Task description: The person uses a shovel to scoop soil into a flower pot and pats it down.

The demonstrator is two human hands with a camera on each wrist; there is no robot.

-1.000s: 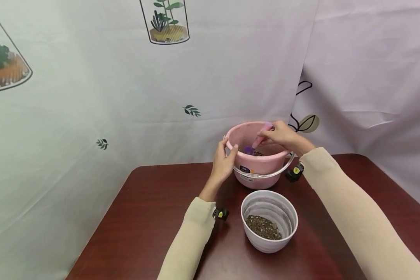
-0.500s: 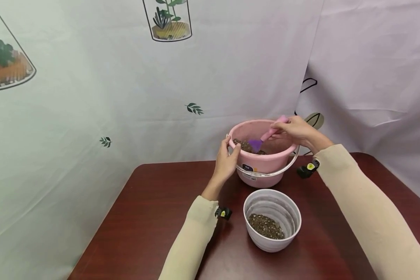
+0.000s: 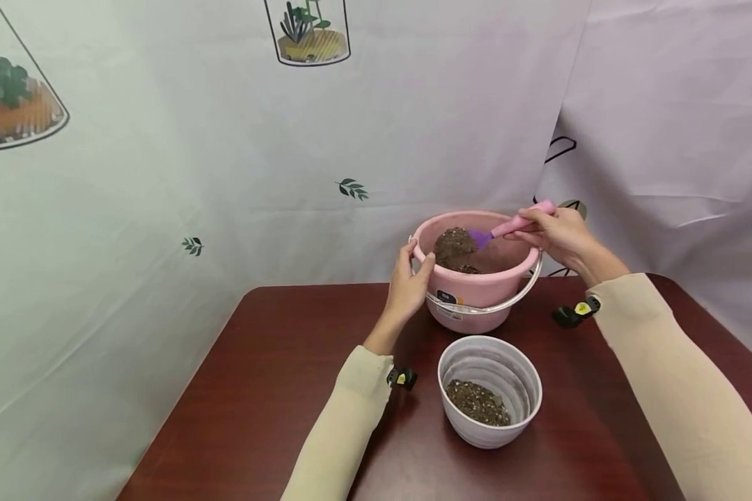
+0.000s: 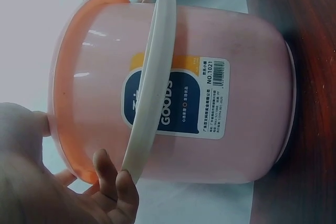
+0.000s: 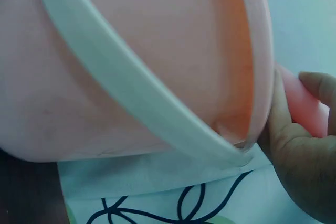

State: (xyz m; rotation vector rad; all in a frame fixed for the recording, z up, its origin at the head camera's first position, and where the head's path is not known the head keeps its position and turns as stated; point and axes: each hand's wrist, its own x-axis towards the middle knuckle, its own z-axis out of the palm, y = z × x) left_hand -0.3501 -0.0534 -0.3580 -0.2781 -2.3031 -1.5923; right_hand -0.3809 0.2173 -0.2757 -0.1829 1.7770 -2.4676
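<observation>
A pink bucket (image 3: 476, 292) stands at the back of the table, its white handle (image 4: 152, 82) hanging down across the front. My left hand (image 3: 409, 282) grips the bucket's left rim, thumb on one side and fingers on the other. With my right hand (image 3: 560, 235) I hold the pink grip of a garden trowel (image 3: 517, 224) over the bucket's mouth. Its purple neck leads to a blade heaped with dark soil (image 3: 456, 243). In the right wrist view the fingers wrap the pink trowel grip beside the rim. Nearer me stands a white ribbed pot (image 3: 520, 379) with some soil (image 3: 476, 402) in its bottom.
The dark red wooden table (image 3: 276, 376) ends close to a printed cloth backdrop (image 3: 257, 139) behind the bucket. The white pot stands between my forearms, just in front of the bucket.
My right hand has moved right and slightly up, raising the trowel from deep in the bucket with soil heaped on its blade. My left hand keeps its hold on the rim.
</observation>
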